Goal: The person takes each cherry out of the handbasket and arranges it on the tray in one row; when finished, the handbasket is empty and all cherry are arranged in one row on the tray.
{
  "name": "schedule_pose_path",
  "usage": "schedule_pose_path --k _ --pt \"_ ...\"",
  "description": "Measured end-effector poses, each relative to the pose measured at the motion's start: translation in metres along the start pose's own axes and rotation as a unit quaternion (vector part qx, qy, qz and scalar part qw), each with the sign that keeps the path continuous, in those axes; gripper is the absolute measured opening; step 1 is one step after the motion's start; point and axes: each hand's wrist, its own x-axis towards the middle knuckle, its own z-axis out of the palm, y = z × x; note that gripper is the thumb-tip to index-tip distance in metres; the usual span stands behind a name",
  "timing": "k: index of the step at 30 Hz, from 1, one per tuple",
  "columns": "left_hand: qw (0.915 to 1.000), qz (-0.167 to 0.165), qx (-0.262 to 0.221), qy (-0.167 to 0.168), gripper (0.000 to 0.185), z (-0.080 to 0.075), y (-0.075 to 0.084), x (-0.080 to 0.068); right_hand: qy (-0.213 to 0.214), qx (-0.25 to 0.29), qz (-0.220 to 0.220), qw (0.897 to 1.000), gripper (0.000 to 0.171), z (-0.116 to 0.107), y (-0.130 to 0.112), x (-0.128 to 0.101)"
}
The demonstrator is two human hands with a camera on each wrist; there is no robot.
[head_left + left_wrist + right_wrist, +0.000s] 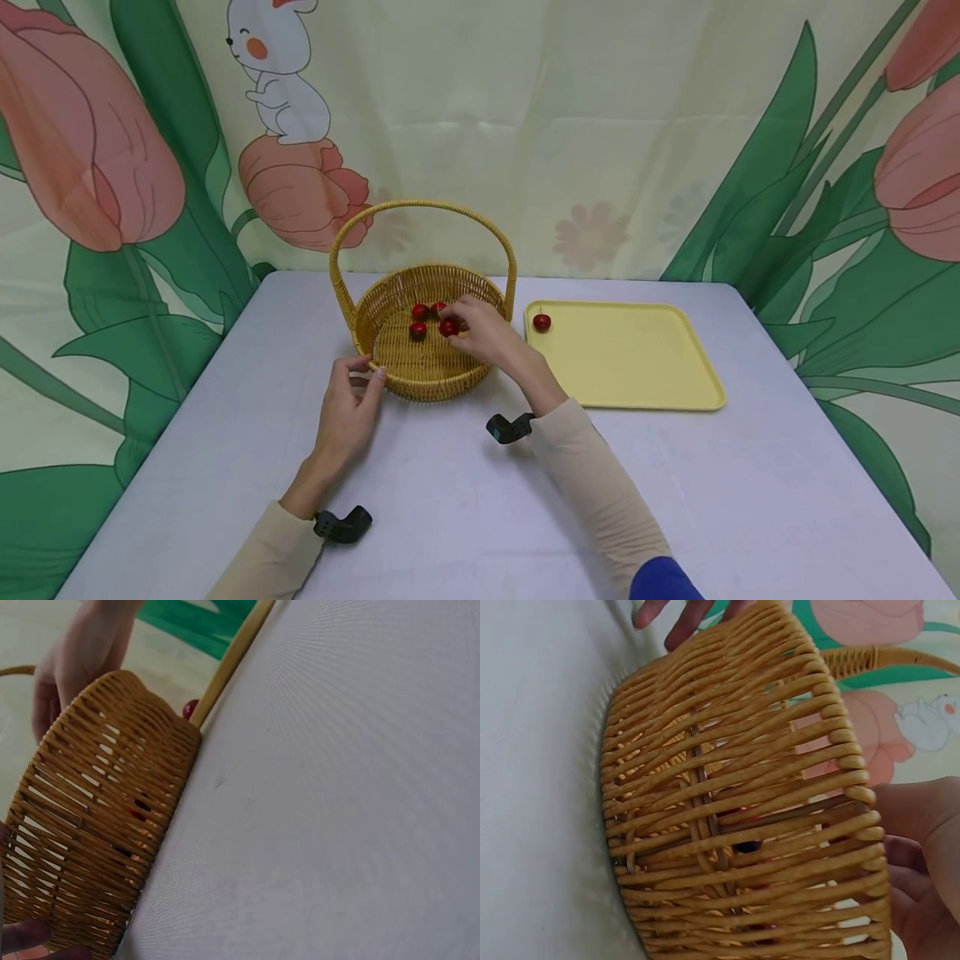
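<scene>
Left hand steadying upright basket, handle arching sideways

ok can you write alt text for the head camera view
A person's right hand reaches into a wicker basket among small red fruits, while the left hand touches the basket's near rim. Beside it on the pale table sits a yellow tray with one red fruit.

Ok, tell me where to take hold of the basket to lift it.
Grip the basket by the top of its handle, coming down from above. The handle arches high over the middle, so the load should hang level, and its crown is free. The left hand touches the near rim and the right hand reaches inside among the cherries, so the rim is already crowded.
</scene>
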Motion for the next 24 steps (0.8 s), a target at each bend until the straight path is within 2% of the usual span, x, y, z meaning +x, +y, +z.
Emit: schedule_pose_path --k 9,14,24 --pt "0.9999 0.008 -0.008 0.006 0.046 0.001 -0.003 0.001 0.04 0.015 -0.032 0.999 0.031 -0.007 0.0 -0.013" --pt "0.9999 0.006 -0.009 0.005 0.046 0.002 -0.003 0.001 0.052 0.03 -0.036 0.998 0.033 -0.012 -0.001 -0.02" --pt "1.0 0.006 -0.004 0.005 0.045 0.002 -0.003 0.001 0.102 0.063 -0.047 0.992 0.029 -0.021 0.0 -0.035"
